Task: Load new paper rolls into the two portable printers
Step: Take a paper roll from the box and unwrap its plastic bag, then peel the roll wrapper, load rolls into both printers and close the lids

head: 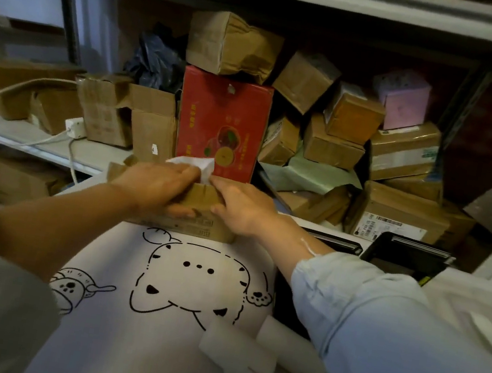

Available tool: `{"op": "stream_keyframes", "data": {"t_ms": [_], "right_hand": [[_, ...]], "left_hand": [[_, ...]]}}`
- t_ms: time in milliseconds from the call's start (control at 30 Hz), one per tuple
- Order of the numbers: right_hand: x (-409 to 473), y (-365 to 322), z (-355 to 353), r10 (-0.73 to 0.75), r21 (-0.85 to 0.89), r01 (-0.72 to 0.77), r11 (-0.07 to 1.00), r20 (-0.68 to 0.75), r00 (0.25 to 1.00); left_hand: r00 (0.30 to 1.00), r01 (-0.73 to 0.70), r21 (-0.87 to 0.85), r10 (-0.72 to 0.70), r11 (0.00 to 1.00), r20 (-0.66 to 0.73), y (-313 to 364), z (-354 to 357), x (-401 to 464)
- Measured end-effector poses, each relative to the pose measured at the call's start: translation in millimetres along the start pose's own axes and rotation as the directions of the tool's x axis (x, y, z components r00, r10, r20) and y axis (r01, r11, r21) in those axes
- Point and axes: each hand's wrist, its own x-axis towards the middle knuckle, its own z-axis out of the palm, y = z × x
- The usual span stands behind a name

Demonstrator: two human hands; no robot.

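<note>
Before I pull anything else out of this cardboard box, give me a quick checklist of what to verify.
1. Box steadied: ok, left hand and right hand both grip it.
2. White wrapping clear of the opening: not ok, it sticks out between the hands.
3. Paper rolls ready: ok, two rolls lie on the cat-print cloth.
4. Printers open: cannot tell.
5. What remains in the box: cannot tell, hands cover it.

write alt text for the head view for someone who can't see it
Both hands, left and right, grip a small cardboard box with white paper poking out. Two wrapped paper rolls lie nearer on the cat-print mat, open black printers to the right.
</note>
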Motion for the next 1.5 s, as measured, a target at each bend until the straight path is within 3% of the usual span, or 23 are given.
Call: {"op": "stream_keyframes", "data": {"t_ms": [33, 100, 167, 300, 367, 567, 667, 733, 833, 933, 1200, 1300, 1400, 1500], "right_hand": [[0.1, 0.0, -1.1, 0.007, -0.023, -0.007, 1.000, 0.002, 1.000], [3.9, -1.2, -2.5, 0.007, -0.039, -0.005, 0.999, 0.034, 0.999], [10.1, -2.6, -2.4, 0.013, -0.006, -0.013, 1.000, 0.091, 0.996], [19.1, -2.8, -0.3, 0.074, 0.034, -0.080, 0.996, 0.163, 0.984], [21.2, -3.6, -2.1, 0.081, 0.034, -0.089, 0.995, 0.189, 0.979], [22.1, -7.7, 0.2, 0.107, -0.187, -0.066, 0.980, 0.217, 0.970], [23.5, -8.4, 2.1, 0.104, -0.199, -0.061, 0.978, 0.214, 0.971], [19.3, -8.7, 3.8, 0.068, -0.196, -0.033, 0.980, 0.177, 0.982], [6.6, -2.8, 14.7, -0.041, -0.178, 0.057, 0.982, 0.091, 0.995], [-3.6, 5.2, 23.6, -0.060, -0.180, 0.058, 0.982, -0.002, 0.998], [-3.1, -4.2, -10.6, 0.038, 0.199, -0.017, 0.980, -0.105, 0.994], [-4.4, -9.0, -8.9, 0.017, 0.128, -0.006, 0.992, -0.082, 0.997], [-5.2, -9.8, -2.8, 0.062, 0.172, -0.030, 0.985, -0.187, 0.980], [-9.1, -8.7, 2.2, 0.040, 0.087, -0.025, 0.996, -0.184, 0.982]], "left_hand": [[0.992, -0.022, 0.023, 0.024, 1.000, -0.122, 0.1, 1.3, -4.1], [0.975, -0.001, 0.058, 0.014, 0.998, -0.222, 0.7, 4.9, -9.9], [0.974, 0.030, 0.098, -0.007, 0.995, -0.226, -1.2, 11.0, -9.7], [0.942, -0.076, 0.190, 0.132, 0.979, -0.307, -6.3, 14.6, -11.7], [0.944, -0.086, 0.167, 0.134, 0.982, -0.302, -6.7, 15.8, -14.7], [0.977, -0.130, 0.000, 0.129, 0.991, -0.168, -11.4, 16.6, -17.6], [0.987, -0.109, 0.069, 0.116, 0.992, -0.114, -12.8, 14.5, -15.7], [0.995, -0.066, 0.049, 0.070, 0.997, -0.075, -11.2, 19.2, -14.7], [0.995, -0.013, -0.022, 0.015, 1.000, 0.101, -10.2, 25.2, -13.2], [0.974, -0.013, -0.070, 0.028, 0.997, 0.223, -8.9, 20.7, -5.4], [0.921, 0.049, 0.034, -0.058, 0.998, 0.385, -15.9, -10.5, 5.6], [0.944, 0.080, 0.016, -0.081, 0.997, 0.321, -16.8, -19.3, 7.2], [0.987, 0.135, -0.134, -0.121, 0.982, 0.109, -16.1, -19.8, 0.9], [0.994, 0.090, -0.033, -0.087, 0.995, 0.064, -8.7, -12.6, -5.0]]}}
